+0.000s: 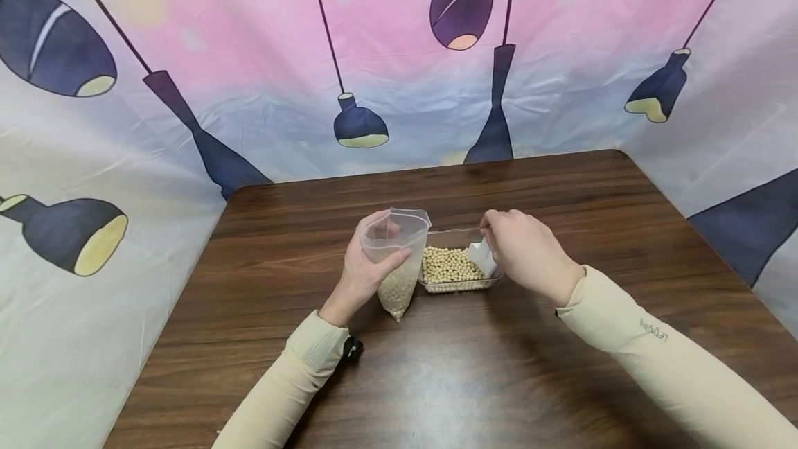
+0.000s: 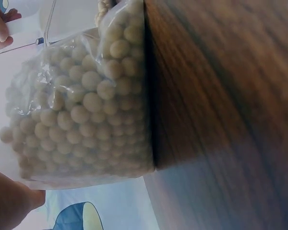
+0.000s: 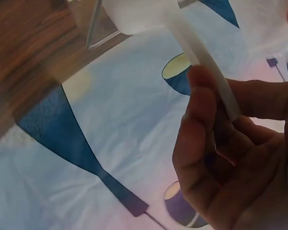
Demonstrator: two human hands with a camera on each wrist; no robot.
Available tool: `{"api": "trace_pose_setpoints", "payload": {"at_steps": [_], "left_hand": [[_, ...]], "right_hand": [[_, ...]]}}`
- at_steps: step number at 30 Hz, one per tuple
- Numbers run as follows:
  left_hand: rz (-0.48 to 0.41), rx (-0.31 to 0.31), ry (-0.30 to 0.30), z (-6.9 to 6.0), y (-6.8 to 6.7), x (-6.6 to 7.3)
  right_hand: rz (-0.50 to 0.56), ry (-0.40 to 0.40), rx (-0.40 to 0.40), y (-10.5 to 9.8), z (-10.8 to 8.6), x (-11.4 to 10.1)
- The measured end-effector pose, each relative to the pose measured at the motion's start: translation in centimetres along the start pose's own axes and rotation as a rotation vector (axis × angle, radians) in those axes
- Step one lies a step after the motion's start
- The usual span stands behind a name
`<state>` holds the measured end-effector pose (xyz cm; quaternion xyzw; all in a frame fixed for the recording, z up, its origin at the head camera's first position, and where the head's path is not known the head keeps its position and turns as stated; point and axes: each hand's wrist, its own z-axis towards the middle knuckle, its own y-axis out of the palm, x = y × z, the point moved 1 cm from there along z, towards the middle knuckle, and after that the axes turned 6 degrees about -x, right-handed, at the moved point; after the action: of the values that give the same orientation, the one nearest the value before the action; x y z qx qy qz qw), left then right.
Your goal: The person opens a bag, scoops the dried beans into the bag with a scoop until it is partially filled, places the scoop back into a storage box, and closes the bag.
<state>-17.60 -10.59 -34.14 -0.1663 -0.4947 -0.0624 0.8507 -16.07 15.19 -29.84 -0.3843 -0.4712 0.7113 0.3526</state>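
Observation:
My left hand (image 1: pixel 364 265) grips a clear plastic bag (image 1: pixel 399 272) near its open top. Pale round soybeans (image 2: pixel 81 115) fill its lower part, and the bottom corner sits at the wood surface. Just right of the bag is a clear plastic container (image 1: pixel 459 287) with more soybeans (image 1: pixel 447 265) inside. My right hand (image 1: pixel 526 248), above the container's right side, pinches the handle of a white scoop (image 3: pixel 206 62). The scoop's white head (image 1: pixel 482 257) is down in the container at the beans; its lower edge is hard to make out.
A dark brown wooden table (image 1: pixel 436 380) carries everything. Behind it and along the sides hangs a cloth backdrop (image 1: pixel 399 40) printed with lamps. Some small black object (image 1: pixel 352 347) shows at the left cuff.

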Motion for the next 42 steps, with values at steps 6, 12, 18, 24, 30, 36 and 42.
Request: {"api": "trace_pose_setpoints", "payload": {"at_steps": [6,12,18,24,30,36,42], "left_hand": [[-0.01,0.014,0.016,0.0,-0.3,-2.8],[-0.023,0.012,0.002,0.0,-0.2,-1.9],[-0.024,0.003,0.007,0.0,-0.1,-0.1],[-0.022,-0.002,0.002,0.1,0.0,0.1],[-0.02,-0.004,0.003,0.1,0.0,0.0],[-0.027,-0.003,-0.004,-0.1,0.1,0.0],[-0.023,-0.001,-0.006,-0.1,0.1,0.0]], "right_hand": [[0.268,0.171,-0.095,-0.4,0.4,1.6],[0.477,0.264,-0.137,0.7,0.2,3.3],[0.71,0.35,-0.215,2.7,-0.4,4.2],[0.944,0.41,-0.243,4.8,-0.8,5.0],[1.035,0.471,-0.253,5.7,-1.0,5.6],[1.101,0.484,-0.231,5.8,-1.3,6.0],[1.176,0.493,-0.183,6.1,-1.6,6.9]]}}
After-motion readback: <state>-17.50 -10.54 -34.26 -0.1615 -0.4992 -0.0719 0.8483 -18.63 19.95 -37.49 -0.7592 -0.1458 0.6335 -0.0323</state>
